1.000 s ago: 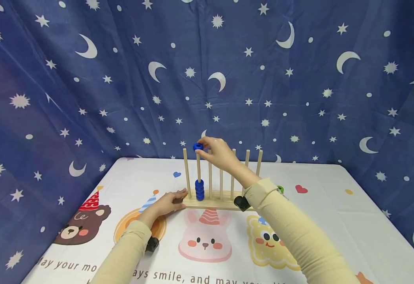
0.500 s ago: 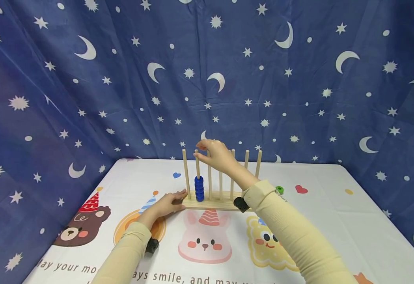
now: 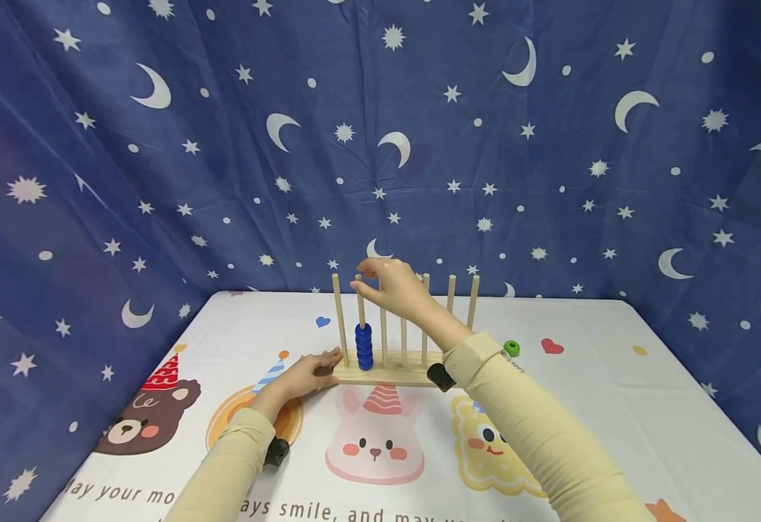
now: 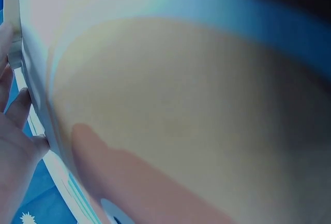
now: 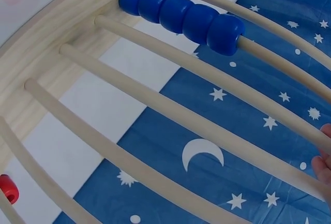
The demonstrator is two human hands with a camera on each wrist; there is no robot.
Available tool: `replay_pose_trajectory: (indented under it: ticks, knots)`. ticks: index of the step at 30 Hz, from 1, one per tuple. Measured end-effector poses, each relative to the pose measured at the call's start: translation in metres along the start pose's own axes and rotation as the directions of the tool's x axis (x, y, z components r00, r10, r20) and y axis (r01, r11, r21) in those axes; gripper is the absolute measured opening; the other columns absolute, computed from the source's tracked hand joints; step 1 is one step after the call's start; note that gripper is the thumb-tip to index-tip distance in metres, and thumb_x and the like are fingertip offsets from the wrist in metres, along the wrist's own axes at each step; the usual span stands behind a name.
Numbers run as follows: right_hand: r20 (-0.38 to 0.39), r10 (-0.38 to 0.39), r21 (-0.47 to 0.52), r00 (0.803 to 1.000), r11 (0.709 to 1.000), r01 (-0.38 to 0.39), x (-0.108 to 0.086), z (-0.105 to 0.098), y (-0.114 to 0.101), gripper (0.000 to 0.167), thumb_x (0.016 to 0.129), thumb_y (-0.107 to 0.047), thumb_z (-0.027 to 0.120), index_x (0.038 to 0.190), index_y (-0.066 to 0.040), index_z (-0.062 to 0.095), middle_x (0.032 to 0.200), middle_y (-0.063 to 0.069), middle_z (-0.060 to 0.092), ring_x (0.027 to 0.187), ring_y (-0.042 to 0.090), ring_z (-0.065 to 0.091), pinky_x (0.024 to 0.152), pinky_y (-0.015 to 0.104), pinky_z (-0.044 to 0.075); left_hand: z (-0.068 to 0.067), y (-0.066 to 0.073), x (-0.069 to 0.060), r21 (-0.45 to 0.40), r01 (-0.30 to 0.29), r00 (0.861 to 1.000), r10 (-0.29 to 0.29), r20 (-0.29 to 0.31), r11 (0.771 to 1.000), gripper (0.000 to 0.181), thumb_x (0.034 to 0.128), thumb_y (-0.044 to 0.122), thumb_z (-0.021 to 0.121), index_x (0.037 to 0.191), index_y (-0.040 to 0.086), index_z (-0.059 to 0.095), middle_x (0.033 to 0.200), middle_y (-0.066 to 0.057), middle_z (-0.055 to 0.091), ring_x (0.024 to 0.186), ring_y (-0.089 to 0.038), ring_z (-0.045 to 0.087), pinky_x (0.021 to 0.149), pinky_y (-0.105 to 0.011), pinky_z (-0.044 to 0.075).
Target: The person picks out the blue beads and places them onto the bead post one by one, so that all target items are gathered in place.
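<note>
A wooden peg rack [image 3: 387, 374] with several upright rods stands on the table. Several blue beads [image 3: 364, 346] are stacked at the bottom of its second rod from the left; the right wrist view shows the blue beads [image 5: 176, 14] touching in a row. My right hand [image 3: 396, 286] is by the top of that rod, thumb and fingers parted with nothing between them. Only its fingertips [image 5: 321, 169] show in the right wrist view. My left hand [image 3: 305, 375] touches the left end of the rack's base with extended fingers; the left wrist view shows these fingers [image 4: 20, 107] spread.
A green bead [image 3: 512, 349] lies on the table right of the rack, near my right sleeve. A red bead [image 5: 8, 188] shows beyond the rods in the right wrist view. A white printed tablecloth [image 3: 583, 406] covers the table. Behind it hangs a blue starry curtain [image 3: 328, 159].
My right hand has let go of a blue bead at the rod's top, and the bead has dropped onto the stack. The right hand stays near the rod's top; the left hand keeps its place.
</note>
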State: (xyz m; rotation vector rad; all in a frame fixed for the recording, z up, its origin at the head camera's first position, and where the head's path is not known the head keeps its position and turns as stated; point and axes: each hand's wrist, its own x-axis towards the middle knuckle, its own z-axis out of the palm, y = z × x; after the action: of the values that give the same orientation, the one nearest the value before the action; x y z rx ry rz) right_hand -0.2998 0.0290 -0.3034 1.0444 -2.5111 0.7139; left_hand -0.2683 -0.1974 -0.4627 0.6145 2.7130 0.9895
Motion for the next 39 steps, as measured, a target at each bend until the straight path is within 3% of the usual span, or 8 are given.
replay_pose_trajectory:
  ticks: [18, 24, 33, 39]
  knots:
    - [-0.039, 0.009, 0.011, 0.999, 1.0, -0.009, 0.0, 0.003, 0.0, 0.033, 0.091, -0.029, 0.063, 0.112, -0.003, 0.065, 0.103, 0.011, 0.07, 0.095, 0.022, 0.067, 0.084, 0.033, 0.056, -0.001, -0.002, 0.0, 0.0, 0.002, 1.0, -0.002, 0.007, 1.0, 0.053, 0.09, 0.016, 0.062, 0.137, -0.002, 0.045, 0.149, -0.02, 0.034, 0.139, -0.041, 0.027, 0.112, -0.066, 0.008]
    - [-0.078, -0.02, 0.067, 0.997, 0.997, 0.026, -0.004, 0.002, 0.002, 0.028, 0.091, -0.024, 0.063, 0.11, -0.003, 0.065, 0.104, 0.011, 0.07, 0.096, 0.022, 0.066, 0.085, 0.034, 0.054, -0.001, -0.001, 0.001, 0.002, -0.023, 1.0, 0.023, 0.01, 1.0, 0.053, 0.0895, 0.016, 0.063, 0.137, -0.002, 0.046, 0.148, -0.02, 0.035, 0.139, -0.041, 0.028, 0.114, -0.057, 0.02]
    - [-0.142, -0.097, 0.132, 0.985, 0.984, 0.115, -0.008, 0.001, 0.003, 0.023, 0.091, -0.015, 0.063, 0.109, -0.002, 0.065, 0.106, 0.012, 0.069, 0.098, 0.023, 0.065, 0.087, 0.035, 0.054, -0.001, -0.001, 0.001, -0.004, -0.027, 1.0, 0.027, -0.002, 1.0, 0.054, 0.0894, 0.015, 0.063, 0.137, -0.004, 0.044, 0.148, -0.022, 0.034, 0.138, -0.042, 0.028, 0.114, -0.06, 0.017]
    - [-0.167, -0.108, 0.172, 0.98, 0.976, 0.137, -0.014, -0.001, 0.005, 0.023, 0.089, -0.012, 0.064, 0.109, 0.0, 0.065, 0.106, 0.013, 0.068, 0.099, 0.025, 0.064, 0.086, 0.036, 0.054, 0.0, -0.001, 0.001, -0.016, -0.018, 1.0, 0.018, 0.004, 1.0, 0.054, 0.0895, 0.014, 0.063, 0.137, -0.003, 0.044, 0.148, -0.021, 0.034, 0.139, -0.041, 0.027, 0.114, -0.06, 0.015]
